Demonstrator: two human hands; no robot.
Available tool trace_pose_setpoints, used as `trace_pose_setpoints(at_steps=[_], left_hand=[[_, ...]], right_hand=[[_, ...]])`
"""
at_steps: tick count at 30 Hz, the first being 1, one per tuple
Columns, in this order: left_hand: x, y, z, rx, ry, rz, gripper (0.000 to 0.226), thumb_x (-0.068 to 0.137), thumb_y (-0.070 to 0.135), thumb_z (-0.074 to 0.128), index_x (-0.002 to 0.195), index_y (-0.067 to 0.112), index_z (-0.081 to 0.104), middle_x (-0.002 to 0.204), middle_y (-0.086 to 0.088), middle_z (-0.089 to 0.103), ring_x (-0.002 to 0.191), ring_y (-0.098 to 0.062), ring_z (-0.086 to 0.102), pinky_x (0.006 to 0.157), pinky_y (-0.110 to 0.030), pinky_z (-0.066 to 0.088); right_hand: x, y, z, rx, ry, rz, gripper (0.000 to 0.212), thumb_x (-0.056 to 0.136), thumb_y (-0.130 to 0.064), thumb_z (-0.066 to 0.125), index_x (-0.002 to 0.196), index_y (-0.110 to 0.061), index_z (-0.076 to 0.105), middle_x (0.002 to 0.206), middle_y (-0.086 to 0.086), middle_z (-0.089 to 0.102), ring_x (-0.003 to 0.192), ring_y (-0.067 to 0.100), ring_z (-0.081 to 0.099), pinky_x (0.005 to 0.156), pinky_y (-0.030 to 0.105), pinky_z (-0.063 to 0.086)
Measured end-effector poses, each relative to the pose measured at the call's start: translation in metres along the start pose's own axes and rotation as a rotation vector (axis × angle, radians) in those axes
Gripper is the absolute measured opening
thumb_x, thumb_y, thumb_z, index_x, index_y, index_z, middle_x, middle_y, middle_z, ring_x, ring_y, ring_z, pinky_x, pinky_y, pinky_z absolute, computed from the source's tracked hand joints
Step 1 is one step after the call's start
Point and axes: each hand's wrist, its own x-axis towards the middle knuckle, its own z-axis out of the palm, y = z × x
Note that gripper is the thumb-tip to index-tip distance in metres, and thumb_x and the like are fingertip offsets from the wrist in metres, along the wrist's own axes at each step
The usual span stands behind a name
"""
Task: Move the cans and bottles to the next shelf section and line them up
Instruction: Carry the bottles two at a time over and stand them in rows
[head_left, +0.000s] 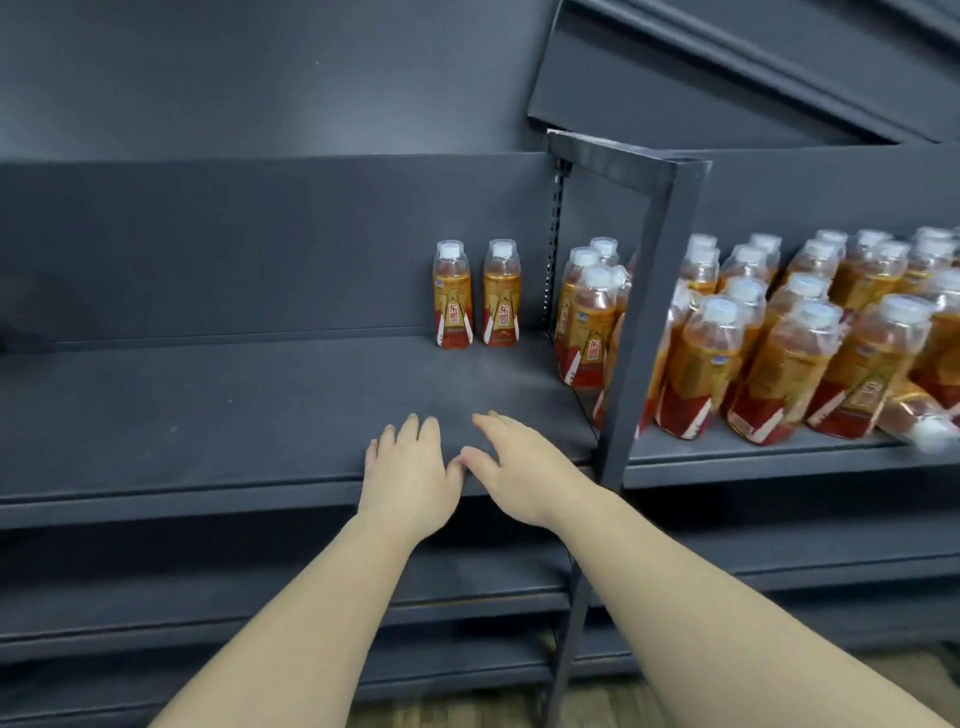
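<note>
Two amber drink bottles with white caps stand side by side at the back of the left shelf section (234, 405): one bottle (452, 294) and its neighbour (502, 292). Several more of the same bottles (789, 358) crowd the right shelf section (753, 457), and one bottle (919, 421) lies on its side at the far right. My left hand (410, 467) and my right hand (511, 460) are over the front edge of the left section, fingers straight, thumbs nearly touching, holding nothing.
A dark metal upright post (644, 322) divides the two sections, with some bottles partly hidden behind it. Lower dark shelves (260, 603) run below. A tilted shelf panel (727, 78) hangs above the right section.
</note>
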Motion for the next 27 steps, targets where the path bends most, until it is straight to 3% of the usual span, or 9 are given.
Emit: trace_pose_setpoints(at_steps=[6, 13, 21, 25, 27], left_hand=[[-0.039, 0.053, 0.018, 0.055, -0.020, 0.159, 0.064, 0.103, 0.047, 0.038, 0.155, 0.013, 0.025, 0.163, -0.008, 0.024, 0.150, -0.031, 0.022, 0.122, -0.046, 0.020], [-0.072, 0.133, 0.024, 0.056, -0.048, 0.367, 0.065, 0.103, 0.052, 0.039, 0.154, 0.014, 0.028, 0.161, -0.005, 0.030, 0.149, -0.029, 0.023, 0.122, -0.042, 0.020], [-0.086, 0.215, 0.039, 0.069, -0.114, 0.625, 0.065, 0.104, 0.052, 0.037, 0.155, 0.014, 0.024, 0.163, -0.006, 0.024, 0.151, -0.028, 0.017, 0.122, -0.039, 0.014], [-0.080, 0.256, 0.051, 0.065, -0.184, 0.729, 0.068, 0.104, 0.052, 0.034, 0.158, 0.014, 0.016, 0.166, -0.007, 0.016, 0.153, -0.030, 0.008, 0.124, -0.041, 0.010], [-0.075, 0.277, 0.058, 0.049, -0.201, 0.770, 0.068, 0.104, 0.052, 0.034, 0.158, 0.015, 0.016, 0.166, -0.007, 0.015, 0.153, -0.030, 0.008, 0.124, -0.042, 0.010]], right_hand=[[-0.072, 0.035, -0.020, 0.030, 0.041, 0.035, 0.057, 0.105, -0.045, 0.042, 0.157, -0.025, 0.029, 0.164, -0.006, 0.024, 0.151, 0.010, 0.017, 0.122, 0.030, 0.018], [-0.145, 0.098, -0.060, -0.007, 0.165, 0.204, 0.056, 0.103, -0.046, 0.044, 0.154, -0.024, 0.035, 0.158, -0.007, 0.037, 0.146, 0.012, 0.032, 0.118, 0.029, 0.027], [-0.215, 0.164, -0.096, -0.033, 0.283, 0.475, 0.061, 0.103, -0.047, 0.043, 0.157, -0.021, 0.029, 0.163, 0.000, 0.028, 0.151, 0.015, 0.021, 0.121, 0.033, 0.021], [-0.238, 0.189, -0.111, -0.054, 0.307, 0.606, 0.063, 0.103, -0.050, 0.040, 0.158, -0.022, 0.024, 0.165, 0.003, 0.020, 0.149, 0.019, 0.026, 0.121, 0.037, 0.024], [-0.249, 0.201, -0.118, -0.077, 0.319, 0.658, 0.064, 0.104, -0.050, 0.039, 0.159, -0.022, 0.022, 0.166, 0.002, 0.019, 0.152, 0.018, 0.016, 0.123, 0.037, 0.020]])
